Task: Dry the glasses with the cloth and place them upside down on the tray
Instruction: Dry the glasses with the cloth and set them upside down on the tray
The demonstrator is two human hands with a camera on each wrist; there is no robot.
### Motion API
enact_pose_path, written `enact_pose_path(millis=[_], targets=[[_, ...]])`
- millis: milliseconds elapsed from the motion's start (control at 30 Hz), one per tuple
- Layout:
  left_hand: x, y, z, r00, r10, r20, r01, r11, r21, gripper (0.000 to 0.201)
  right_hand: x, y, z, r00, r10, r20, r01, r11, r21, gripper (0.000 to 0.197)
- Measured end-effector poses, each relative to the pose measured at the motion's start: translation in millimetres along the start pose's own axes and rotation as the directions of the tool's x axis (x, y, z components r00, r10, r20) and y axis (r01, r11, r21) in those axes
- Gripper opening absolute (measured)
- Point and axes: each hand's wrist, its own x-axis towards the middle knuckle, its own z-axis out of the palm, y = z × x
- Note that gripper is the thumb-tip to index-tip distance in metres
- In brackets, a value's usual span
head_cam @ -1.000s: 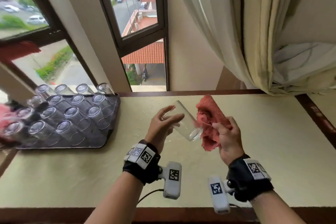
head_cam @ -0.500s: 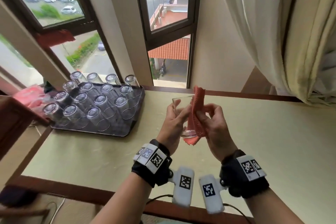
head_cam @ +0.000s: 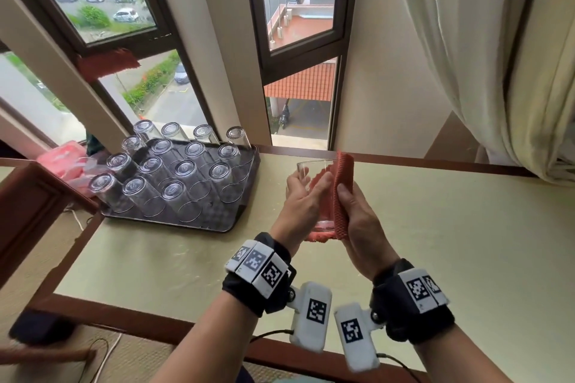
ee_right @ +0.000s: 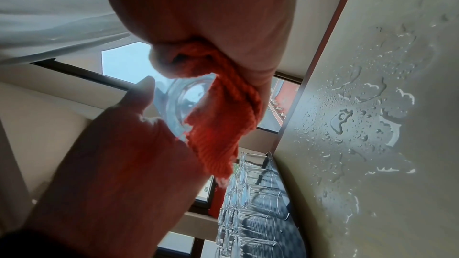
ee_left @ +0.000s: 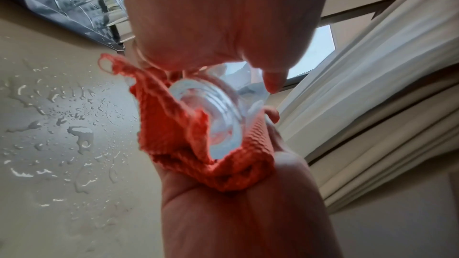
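Observation:
I hold a clear glass [head_cam: 314,171] upright above the table, mouth up. My left hand [head_cam: 303,205] grips its left side, fingers curled round the wall. My right hand [head_cam: 357,221] presses a red knitted cloth [head_cam: 342,186] against the glass's right side and wraps it under the base. From below, the left wrist view shows the glass base [ee_left: 213,125] cradled in the cloth [ee_left: 178,136]; the right wrist view shows the glass [ee_right: 183,105] beside the cloth [ee_right: 223,125]. A dark tray [head_cam: 224,221] at the left holds several upside-down glasses [head_cam: 183,183].
Water drops [ee_left: 74,136] lie on the cream tabletop [head_cam: 466,258] under my hands. Windows [head_cam: 298,9] stand behind the table, a curtain [head_cam: 482,56] hangs at the right. Something pink [head_cam: 62,155] sits beyond the tray's left end, and a dark wooden piece of furniture [head_cam: 28,211] stands there.
The glass went from tilted to upright, and the cloth now wraps its right side and base. My view has shifted, so the tray sits nearer the middle.

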Motion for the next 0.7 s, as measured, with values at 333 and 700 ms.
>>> enact_pose_path(millis=[333, 700], targets=[[-7, 5, -27, 0.983, -0.005, 0.181, 0.013, 0.999, -0.047, 0.06, 6, -3, 4, 0.997, 0.073, -0.006, -0.072, 0.996, 0.059, 0.059], [-18, 20, -26, 0.972, 0.106, 0.209, -0.057, 0.972, -0.229, 0.088, 0, -16, 19, 0.987, 0.108, 0.116, -0.139, 0.941, 0.307, 0.055]])
